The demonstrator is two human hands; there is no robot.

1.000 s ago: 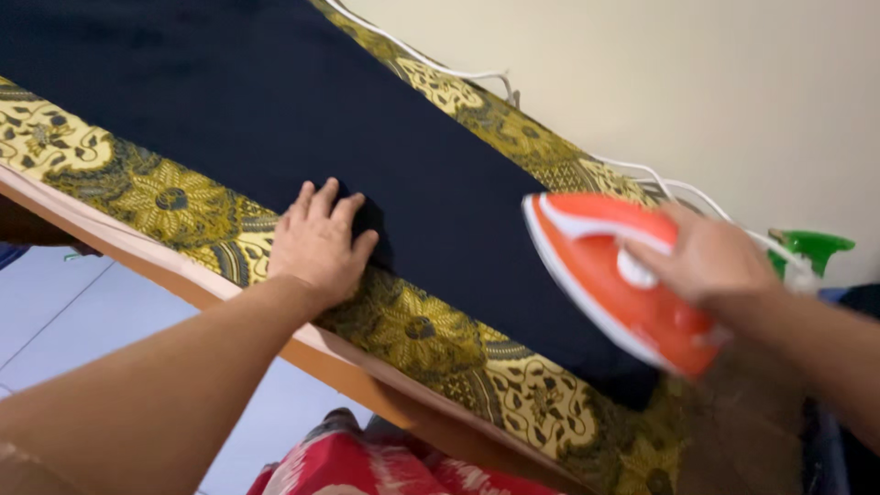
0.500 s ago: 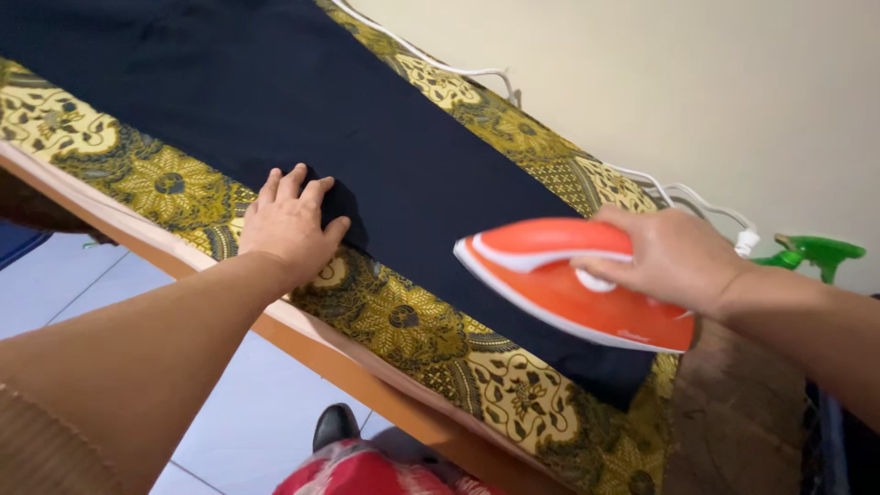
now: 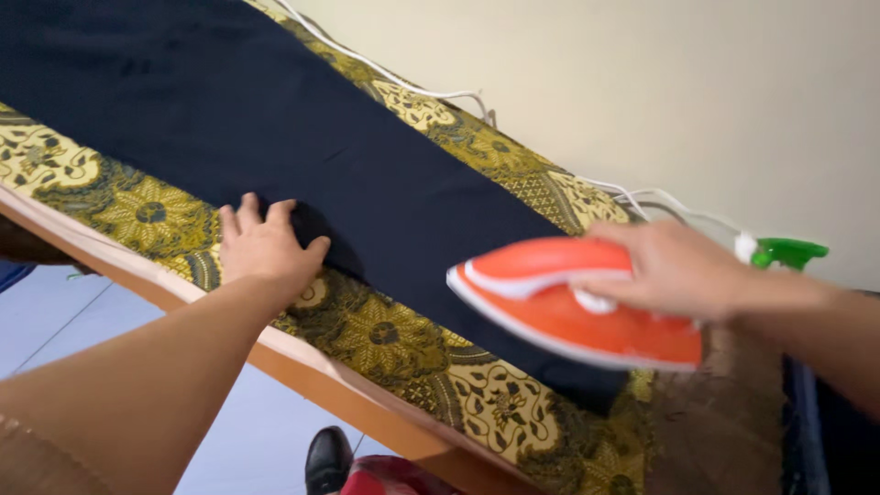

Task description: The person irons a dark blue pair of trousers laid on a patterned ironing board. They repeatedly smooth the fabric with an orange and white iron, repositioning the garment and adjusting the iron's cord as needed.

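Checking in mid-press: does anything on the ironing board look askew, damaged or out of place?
Nothing stands out. The navy cloth lies flat on the batik-covered ironing board, the left hand pressing its edge, the right hand holding the orange iron level. The white cord trails behind.

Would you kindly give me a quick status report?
Left hand flat on dark cloth. Right hand grips orange iron. Nothing in the way.

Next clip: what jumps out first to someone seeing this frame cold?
The orange iron at centre right, gripped by the right hand over the near end of a long dark navy cloth. That cloth runs diagonally across a board covered in gold patterned fabric, and the left hand lies flat on the cloth's lower edge. A green spray bottle peeks out at far right by the wall.
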